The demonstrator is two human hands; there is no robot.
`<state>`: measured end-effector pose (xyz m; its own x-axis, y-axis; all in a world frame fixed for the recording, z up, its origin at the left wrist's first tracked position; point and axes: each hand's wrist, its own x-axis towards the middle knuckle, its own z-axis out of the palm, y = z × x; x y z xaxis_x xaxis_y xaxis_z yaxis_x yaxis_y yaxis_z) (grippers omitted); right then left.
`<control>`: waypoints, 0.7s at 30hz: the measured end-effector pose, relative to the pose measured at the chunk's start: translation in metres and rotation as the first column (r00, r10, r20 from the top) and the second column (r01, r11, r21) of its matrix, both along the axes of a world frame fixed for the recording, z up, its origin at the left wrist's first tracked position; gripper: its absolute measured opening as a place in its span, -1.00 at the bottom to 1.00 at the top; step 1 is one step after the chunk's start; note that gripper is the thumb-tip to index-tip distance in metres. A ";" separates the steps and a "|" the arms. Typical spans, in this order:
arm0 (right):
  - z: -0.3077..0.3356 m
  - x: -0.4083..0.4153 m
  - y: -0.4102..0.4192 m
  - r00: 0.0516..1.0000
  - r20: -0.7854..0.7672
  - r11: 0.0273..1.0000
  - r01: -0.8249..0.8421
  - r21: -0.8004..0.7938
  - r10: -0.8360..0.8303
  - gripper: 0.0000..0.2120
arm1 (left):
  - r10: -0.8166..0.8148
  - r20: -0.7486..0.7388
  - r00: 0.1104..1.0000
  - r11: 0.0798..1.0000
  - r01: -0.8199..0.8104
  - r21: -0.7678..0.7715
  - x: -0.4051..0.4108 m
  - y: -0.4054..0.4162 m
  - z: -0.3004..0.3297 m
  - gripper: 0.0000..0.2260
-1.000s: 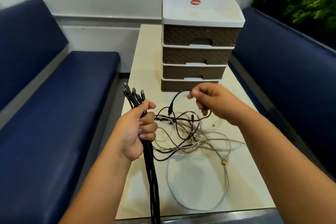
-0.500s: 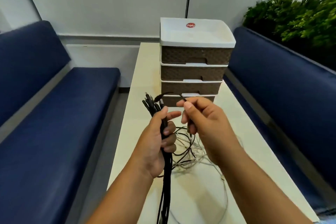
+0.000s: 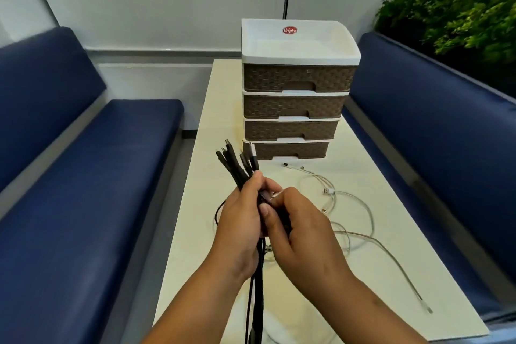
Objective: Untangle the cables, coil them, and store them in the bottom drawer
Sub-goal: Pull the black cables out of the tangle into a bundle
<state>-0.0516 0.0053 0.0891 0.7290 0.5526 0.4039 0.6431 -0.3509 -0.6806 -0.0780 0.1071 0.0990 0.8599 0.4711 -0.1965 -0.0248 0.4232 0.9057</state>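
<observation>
Left hand: my left hand [image 3: 242, 220] grips a bundle of black cables [image 3: 237, 165], plug ends fanned upward, the rest hanging below my wrist.
Right hand: my right hand [image 3: 300, 227] pinches a plug against the bundle, touching my left.
White cables: white cables [image 3: 346, 220] lie loose on the bench [image 3: 391, 232].
Bottom drawer: the bottom drawer [image 3: 290, 149] of the drawer unit [image 3: 298, 86] sits closed.

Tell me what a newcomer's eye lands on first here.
First, the two hands meeting mid-table: the left hand grips a bundle of black cables, their plugs fanning upward, while the right hand pinches at it. Behind stands a brown four-drawer unit, all drawers closed; white cables sprawl to the right.
</observation>
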 end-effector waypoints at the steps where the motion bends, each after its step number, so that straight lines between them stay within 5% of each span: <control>1: -0.007 -0.002 -0.003 1.000 -0.012 1.000 -0.001 0.004 0.002 -0.89 | 0.015 0.004 1.000 1.000 -0.016 0.003 0.000 0.001 -0.001 -0.67; 14: -0.063 -0.021 -0.007 0.980 -0.166 0.987 -0.088 0.136 0.111 -0.75 | -0.096 0.253 0.963 0.983 0.131 -0.125 -0.004 0.010 -0.007 -0.69; 17: -0.079 -0.014 -0.016 0.985 -0.054 0.986 -0.163 0.020 0.164 -0.72 | -0.057 0.315 0.947 0.948 0.151 -0.280 -0.006 0.028 0.004 -0.67; 21: -0.098 0.016 -0.030 0.975 0.152 0.976 -0.137 -0.167 0.163 -0.87 | -0.022 0.341 0.940 0.946 0.130 -0.296 -0.010 0.054 0.014 -0.68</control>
